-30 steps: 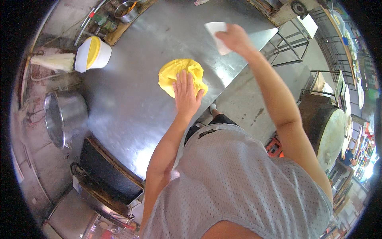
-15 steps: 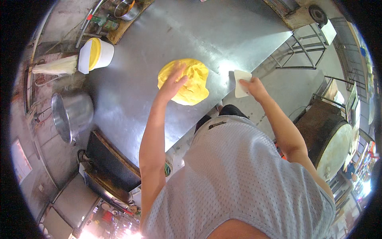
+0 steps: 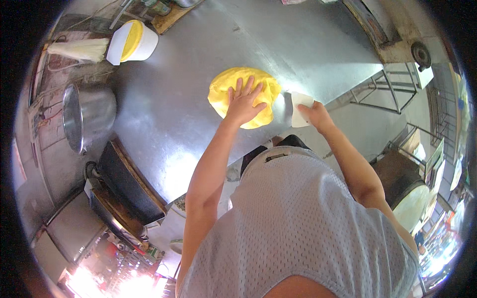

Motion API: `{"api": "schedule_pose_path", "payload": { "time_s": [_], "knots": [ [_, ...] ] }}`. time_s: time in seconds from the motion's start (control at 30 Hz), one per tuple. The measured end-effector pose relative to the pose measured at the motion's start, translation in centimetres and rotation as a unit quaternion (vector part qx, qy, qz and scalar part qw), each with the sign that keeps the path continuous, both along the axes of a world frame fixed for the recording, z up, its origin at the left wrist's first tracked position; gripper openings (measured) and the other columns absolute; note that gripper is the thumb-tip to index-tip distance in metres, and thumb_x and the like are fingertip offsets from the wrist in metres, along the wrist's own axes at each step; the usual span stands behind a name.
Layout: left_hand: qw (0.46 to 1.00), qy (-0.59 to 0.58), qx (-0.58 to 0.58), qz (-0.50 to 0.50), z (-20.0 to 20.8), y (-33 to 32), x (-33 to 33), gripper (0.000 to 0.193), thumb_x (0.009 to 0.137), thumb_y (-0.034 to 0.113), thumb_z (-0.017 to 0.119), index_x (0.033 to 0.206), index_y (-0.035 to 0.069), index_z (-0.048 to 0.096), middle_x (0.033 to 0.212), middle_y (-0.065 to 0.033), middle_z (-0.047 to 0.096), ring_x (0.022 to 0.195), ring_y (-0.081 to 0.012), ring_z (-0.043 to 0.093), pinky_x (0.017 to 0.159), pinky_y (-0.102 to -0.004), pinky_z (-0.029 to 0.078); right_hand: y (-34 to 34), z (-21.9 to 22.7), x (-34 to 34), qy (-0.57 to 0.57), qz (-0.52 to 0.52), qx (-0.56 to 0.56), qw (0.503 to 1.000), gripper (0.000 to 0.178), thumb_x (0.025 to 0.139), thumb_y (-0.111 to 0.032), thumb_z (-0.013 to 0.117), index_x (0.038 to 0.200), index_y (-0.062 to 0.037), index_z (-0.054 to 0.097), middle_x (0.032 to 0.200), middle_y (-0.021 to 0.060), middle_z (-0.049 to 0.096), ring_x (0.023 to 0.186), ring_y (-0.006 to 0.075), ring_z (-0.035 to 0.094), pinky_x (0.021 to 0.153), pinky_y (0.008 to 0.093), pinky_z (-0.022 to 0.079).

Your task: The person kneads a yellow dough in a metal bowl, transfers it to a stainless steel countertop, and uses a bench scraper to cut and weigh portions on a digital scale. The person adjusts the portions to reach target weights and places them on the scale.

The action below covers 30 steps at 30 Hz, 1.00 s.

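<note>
A flattened round lump of yellow dough (image 3: 221,85) lies on the grey metal table (image 3: 174,94). Over its near part rests my left hand (image 3: 244,105), palm down, fingers spread across the surface. To the right of the dough, my right hand (image 3: 316,115) grips a flat off-white dough scraper (image 3: 298,110) between thumb and fingers. The scraper is held upright by the table's near edge, a short gap from the dough. My right fingers behind the scraper are partly hidden.
At the back left stands a white bucket (image 3: 145,43) with yellow inside its rim. A large metal pot (image 3: 97,111) is at the left, with a dark rimmed pan (image 3: 130,184) below it. A metal frame (image 3: 392,92) stands beyond the table at right.
My left hand has shifted right across the dough, its fingers now spread wider. The scraper stays in my right hand, a little closer to the dough. The whole view has turned slightly.
</note>
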<state>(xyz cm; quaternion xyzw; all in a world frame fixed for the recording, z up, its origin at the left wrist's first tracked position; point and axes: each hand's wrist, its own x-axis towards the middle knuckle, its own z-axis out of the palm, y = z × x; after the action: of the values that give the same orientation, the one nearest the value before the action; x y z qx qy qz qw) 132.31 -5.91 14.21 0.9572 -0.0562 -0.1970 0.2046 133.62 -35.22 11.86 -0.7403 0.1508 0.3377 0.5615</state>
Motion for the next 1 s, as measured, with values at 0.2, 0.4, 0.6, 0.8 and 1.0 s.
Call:
{"api": "schedule_pose_path", "payload": {
  "time_s": [0.2, 0.4, 0.6, 0.8, 1.0],
  "knots": [
    [0.956, -0.209, 0.008, 0.206, 3.0, 3.0, -2.8, 0.059, 0.1, 0.043, 0.051, 0.151, 0.015, 0.046, 0.164, -0.0097, 0.03, 0.154, -0.0368, 0.015, 0.124, -0.0558, 0.009, 1.6, 2.8, 2.6, -0.01, 0.012, -0.03, 0.999, 0.046, 0.086, -0.03, 0.077, 0.114, 0.0063, 0.067, 0.098, 0.0116, 0.073, 0.086, 0.0188, 0.07, 0.076, 0.0348, 0.056],
    [0.981, -0.053, -0.046, 0.183, -1.4, 4.6, -4.2, 0.061, 0.099, 0.04, 0.054, 0.153, 0.013, 0.042, 0.163, -0.0135, 0.031, 0.152, -0.0366, 0.022, 0.122, -0.0581, 0.014, 3.7, 2.7, 4.4, -0.057, 0.052, -0.014, 0.997, 0.047, 0.087, -0.031, 0.074, 0.117, 0.0041, 0.067, 0.098, 0.0096, 0.073, 0.084, 0.0177, 0.068, 0.075, 0.0335, 0.054],
    [0.885, -0.217, -0.121, 0.393, 3.4, 7.5, -7.5, 0.049, 0.097, 0.03, 0.062, 0.142, 0.011, 0.056, 0.149, -0.0137, 0.051, 0.14, -0.033, 0.044, 0.117, -0.0494, 0.031, 4.1, 4.4, 6.4, -0.103, 0.018, -0.002, 0.994, 0.047, 0.09, -0.034, 0.071, 0.118, 0.0042, 0.066, 0.096, 0.0094, 0.072, 0.081, 0.0158, 0.067, 0.073, 0.0324, 0.054],
    [0.887, -0.25, -0.137, 0.363, -0.6, 2.9, -10.4, 0.035, 0.085, 0.017, 0.074, 0.119, 0.009, 0.069, 0.127, -0.0105, 0.064, 0.121, -0.0331, 0.057, 0.104, -0.0428, 0.045, 4.2, 3.9, 6.8, -0.101, 0.073, 0.028, 0.992, 0.045, 0.092, -0.031, 0.07, 0.118, 0.0053, 0.064, 0.097, 0.0105, 0.072, 0.083, 0.0159, 0.068, 0.073, 0.0321, 0.054],
    [0.917, -0.312, -0.062, 0.243, -1.3, 0.0, -3.2, 0.027, 0.076, 0.018, 0.079, 0.101, 0.011, 0.072, 0.109, -0.004, 0.062, 0.11, -0.0275, 0.056, 0.1, -0.0449, 0.041, 4.7, 3.1, 5.6, -0.065, 0.02, 0.066, 0.995, 0.046, 0.092, -0.029, 0.072, 0.121, 0.0053, 0.063, 0.102, 0.0095, 0.072, 0.087, 0.0172, 0.068, 0.077, 0.0332, 0.055]
  ]
}}
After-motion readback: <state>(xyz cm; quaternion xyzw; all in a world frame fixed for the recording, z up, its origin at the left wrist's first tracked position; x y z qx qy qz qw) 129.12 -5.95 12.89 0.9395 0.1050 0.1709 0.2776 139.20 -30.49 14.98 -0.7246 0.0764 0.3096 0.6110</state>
